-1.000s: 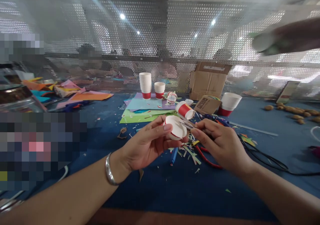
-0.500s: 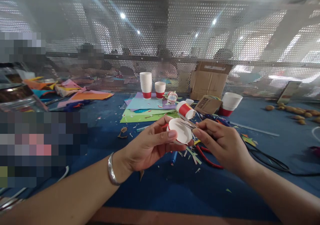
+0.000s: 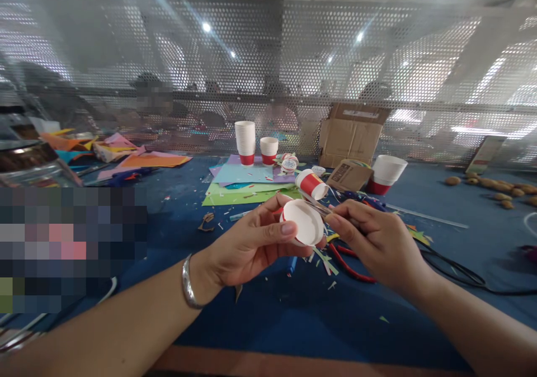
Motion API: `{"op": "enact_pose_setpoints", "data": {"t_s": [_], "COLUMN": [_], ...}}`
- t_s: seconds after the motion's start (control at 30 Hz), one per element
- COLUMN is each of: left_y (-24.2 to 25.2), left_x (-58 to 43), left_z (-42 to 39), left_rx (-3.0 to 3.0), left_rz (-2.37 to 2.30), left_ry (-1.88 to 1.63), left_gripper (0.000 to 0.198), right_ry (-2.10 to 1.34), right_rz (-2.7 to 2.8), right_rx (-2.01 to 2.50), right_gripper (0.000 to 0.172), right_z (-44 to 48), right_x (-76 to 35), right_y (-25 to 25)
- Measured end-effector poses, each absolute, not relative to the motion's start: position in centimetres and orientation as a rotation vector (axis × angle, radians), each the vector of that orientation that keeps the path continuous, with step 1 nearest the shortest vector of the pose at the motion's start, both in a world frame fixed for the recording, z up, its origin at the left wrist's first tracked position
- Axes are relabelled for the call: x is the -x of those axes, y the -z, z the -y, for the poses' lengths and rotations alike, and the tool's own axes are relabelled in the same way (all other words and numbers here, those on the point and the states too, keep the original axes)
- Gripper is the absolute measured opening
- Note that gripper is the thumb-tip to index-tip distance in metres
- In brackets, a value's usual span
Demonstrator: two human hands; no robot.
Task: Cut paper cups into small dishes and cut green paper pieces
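My left hand [image 3: 255,240] is closed around a cut-down paper cup [image 3: 302,223], its white inside tilted toward me and a red edge showing at the left. My thumb lies over the near rim. My right hand [image 3: 373,237] grips a slim silver two-bladed tool [image 3: 319,206], whose tip meets the cup's upper right rim; my fingers hide its handle. Just behind, a red and white paper cup [image 3: 312,184] lies on its side. Red-handled pliers [image 3: 350,265] rest under my right hand, and a blue pen-like stick [image 3: 292,265] lies below the cut cup.
Stacked paper cups [image 3: 245,142] and a shorter stack [image 3: 269,150] stand on coloured paper sheets [image 3: 230,195]. More cups [image 3: 386,173] are at the right, near an open cardboard box [image 3: 354,133]. A black cable [image 3: 453,273] crosses the right side. Paper scraps litter the blue table [image 3: 310,315].
The cut cup has turned slightly, its inside facing me more fully. The tool's blades have shifted a little outward along the rim, and my right hand has moved slightly right.
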State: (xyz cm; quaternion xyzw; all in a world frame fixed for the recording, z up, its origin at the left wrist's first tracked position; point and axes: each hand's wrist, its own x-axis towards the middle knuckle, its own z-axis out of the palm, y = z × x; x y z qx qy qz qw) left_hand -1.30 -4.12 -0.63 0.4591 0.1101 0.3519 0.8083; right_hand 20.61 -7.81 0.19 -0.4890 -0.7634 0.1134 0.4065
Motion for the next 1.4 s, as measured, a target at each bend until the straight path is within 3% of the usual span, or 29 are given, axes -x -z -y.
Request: {"op": "enact_pose_setpoints", "data": {"t_s": [0.33,1.4], "left_y": [0.58,1.14], "left_x": [1.43,1.41], "left_z": [4.04,3.98], "left_rx": [-0.938,-0.956], "left_rz": [-0.146,-0.155], "left_ry": [-0.672,-0.625], "left_gripper": [0.023,0.037], "right_ry": [-0.308,-0.321], "right_rz": [1.939,1.992], "right_rx": [1.217,1.202], "right_gripper": [0.024,0.027], "right_z": [7.90,8.16], "right_x": [-20.69,-20.93], "right_y": [-0.08,-0.03]}}
